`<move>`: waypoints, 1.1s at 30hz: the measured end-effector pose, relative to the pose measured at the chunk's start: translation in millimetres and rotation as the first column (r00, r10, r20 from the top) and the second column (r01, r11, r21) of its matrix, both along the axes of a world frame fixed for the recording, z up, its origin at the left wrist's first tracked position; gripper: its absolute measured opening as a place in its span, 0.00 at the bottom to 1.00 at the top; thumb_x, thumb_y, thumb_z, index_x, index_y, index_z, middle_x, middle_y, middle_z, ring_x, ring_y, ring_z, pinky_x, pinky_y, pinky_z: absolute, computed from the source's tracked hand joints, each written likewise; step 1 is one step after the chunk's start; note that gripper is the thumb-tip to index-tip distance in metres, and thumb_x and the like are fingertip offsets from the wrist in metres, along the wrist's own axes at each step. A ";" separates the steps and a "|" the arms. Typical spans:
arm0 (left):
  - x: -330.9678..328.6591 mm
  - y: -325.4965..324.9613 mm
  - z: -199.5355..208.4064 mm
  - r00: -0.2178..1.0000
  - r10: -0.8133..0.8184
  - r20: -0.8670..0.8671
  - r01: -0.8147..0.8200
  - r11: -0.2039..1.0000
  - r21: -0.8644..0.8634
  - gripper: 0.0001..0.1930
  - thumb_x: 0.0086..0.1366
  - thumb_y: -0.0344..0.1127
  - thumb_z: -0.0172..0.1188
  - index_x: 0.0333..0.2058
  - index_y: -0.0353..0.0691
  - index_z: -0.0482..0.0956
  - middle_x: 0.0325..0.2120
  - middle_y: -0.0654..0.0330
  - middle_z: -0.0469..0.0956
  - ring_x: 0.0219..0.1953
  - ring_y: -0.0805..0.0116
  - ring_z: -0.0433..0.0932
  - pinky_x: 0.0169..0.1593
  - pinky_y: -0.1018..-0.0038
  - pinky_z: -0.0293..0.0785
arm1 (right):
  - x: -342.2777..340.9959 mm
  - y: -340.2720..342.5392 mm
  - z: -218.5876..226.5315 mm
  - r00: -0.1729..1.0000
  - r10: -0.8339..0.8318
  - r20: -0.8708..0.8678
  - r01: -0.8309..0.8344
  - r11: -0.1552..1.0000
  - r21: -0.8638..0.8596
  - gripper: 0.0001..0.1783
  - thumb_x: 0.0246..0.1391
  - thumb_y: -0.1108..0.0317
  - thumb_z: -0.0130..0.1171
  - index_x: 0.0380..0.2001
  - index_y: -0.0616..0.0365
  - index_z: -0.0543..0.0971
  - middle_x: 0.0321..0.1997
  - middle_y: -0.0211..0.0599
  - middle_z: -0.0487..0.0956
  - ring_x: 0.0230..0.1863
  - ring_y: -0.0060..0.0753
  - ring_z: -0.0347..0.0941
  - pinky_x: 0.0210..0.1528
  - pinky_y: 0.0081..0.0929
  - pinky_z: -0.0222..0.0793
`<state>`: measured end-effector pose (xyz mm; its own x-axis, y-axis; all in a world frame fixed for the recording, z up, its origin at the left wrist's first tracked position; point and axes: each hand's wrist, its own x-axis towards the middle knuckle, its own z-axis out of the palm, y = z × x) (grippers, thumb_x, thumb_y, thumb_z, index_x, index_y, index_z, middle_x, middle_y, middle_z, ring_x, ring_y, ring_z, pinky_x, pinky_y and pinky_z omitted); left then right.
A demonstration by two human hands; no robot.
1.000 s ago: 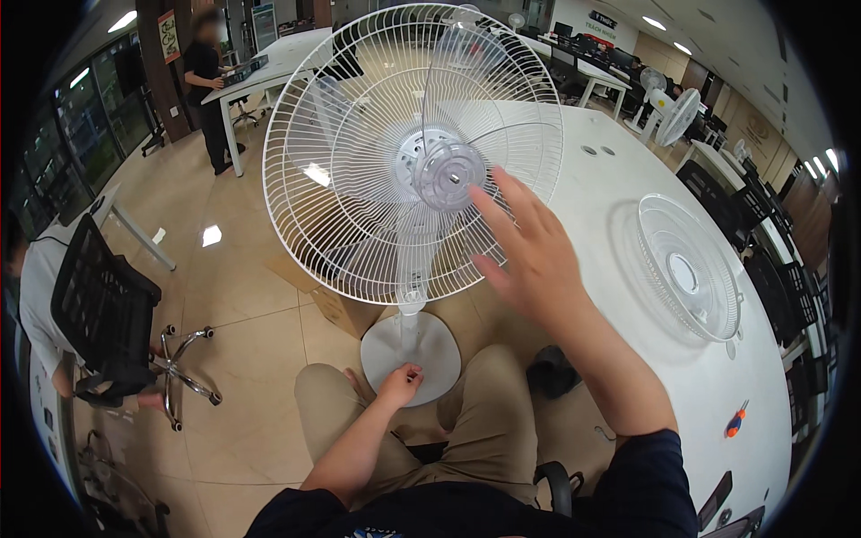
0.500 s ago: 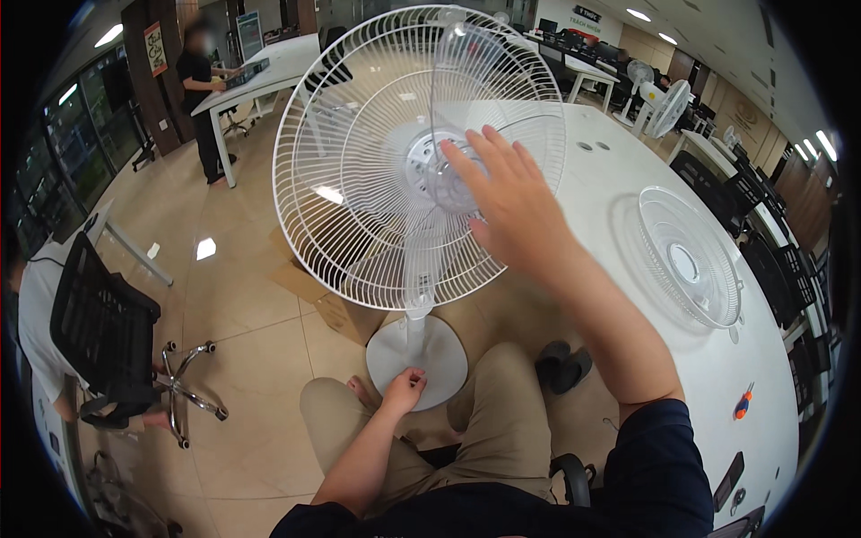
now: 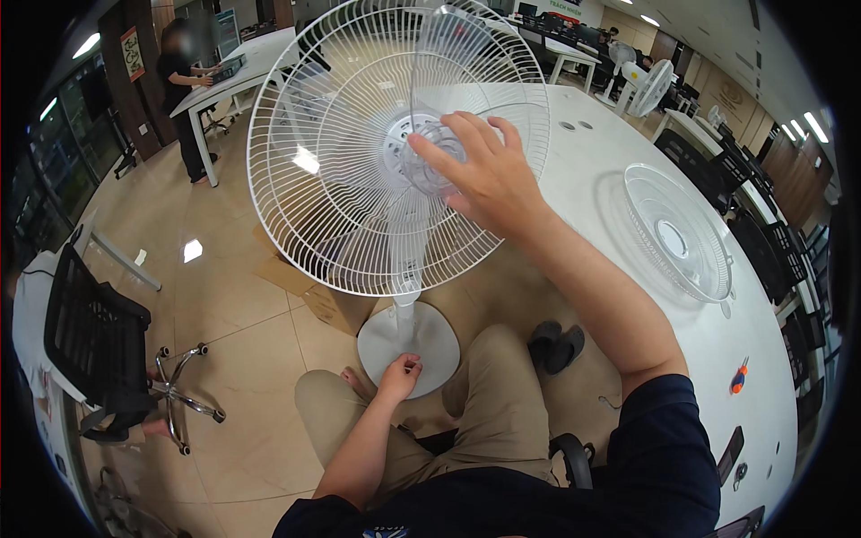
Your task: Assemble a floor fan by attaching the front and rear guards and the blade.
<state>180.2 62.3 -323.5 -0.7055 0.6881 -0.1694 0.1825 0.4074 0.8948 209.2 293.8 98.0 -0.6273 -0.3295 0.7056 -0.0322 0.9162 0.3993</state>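
In front of me stands a pedestal fan with a white wire rear grille (image 3: pixel 300 235) and a round pale base (image 3: pixel 435 339) on the floor. A clear fan blade (image 3: pixel 424 169) sits at the grille's middle. My right hand (image 3: pixel 496 179) has its fingers curled over the blade's hub, thumb below. Low over the base, beside the fan's post (image 3: pixel 405 325), my left hand (image 3: pixel 400 377) is closed with the fingertips pinched together. Whatever it may hold is too small to make out.
A front grille (image 3: pixel 673 238) lies on the white table (image 3: pixel 603 199) at right, with an orange-and-blue screwdriver (image 3: pixel 738 378) and a phone (image 3: pixel 731 455) nearer. Dark slippers (image 3: pixel 563 348) and a cardboard box (image 3: pixel 334 307) are on the floor. An office chair (image 3: pixel 94 332) stands left.
My right hand's spread fingers have bent closer around the hub of the clear blade. The whole view has shifted slightly, and my left hand stays closed over the base.
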 end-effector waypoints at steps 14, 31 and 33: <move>0.2 3.3 -27.0 0.997 0.016 0.080 -0.016 1.000 -0.001 0.21 0.73 0.49 0.59 0.50 0.36 0.81 0.40 0.52 0.85 0.41 0.60 0.83 0.48 0.66 0.78 | 70.9 -2.6 7.8 0.997 -0.075 -0.028 0.070 0.984 -0.161 0.55 0.28 0.62 0.80 0.67 0.35 0.70 0.60 0.38 0.70 0.61 0.43 0.69 0.63 0.51 0.59; 2.4 11.5 -20.4 0.988 -0.153 -0.002 0.153 0.987 -0.050 0.17 0.69 0.40 0.63 0.50 0.35 0.80 0.37 0.51 0.85 0.38 0.59 0.83 0.45 0.67 0.77 | 335.8 287.6 60.4 0.591 -0.545 0.594 0.802 0.320 -0.504 0.53 0.38 0.55 0.79 0.70 0.49 0.69 0.59 0.59 0.78 0.62 0.51 0.74 0.67 0.40 0.66; 2.2 10.3 -22.2 0.989 -0.146 0.004 0.145 0.985 -0.090 0.16 0.69 0.40 0.63 0.49 0.35 0.81 0.37 0.51 0.85 0.39 0.59 0.83 0.46 0.66 0.77 | 348.1 315.7 42.5 0.498 -0.541 0.678 0.861 0.214 -0.462 0.54 0.36 0.54 0.80 0.70 0.50 0.70 0.59 0.63 0.78 0.63 0.55 0.74 0.67 0.39 0.67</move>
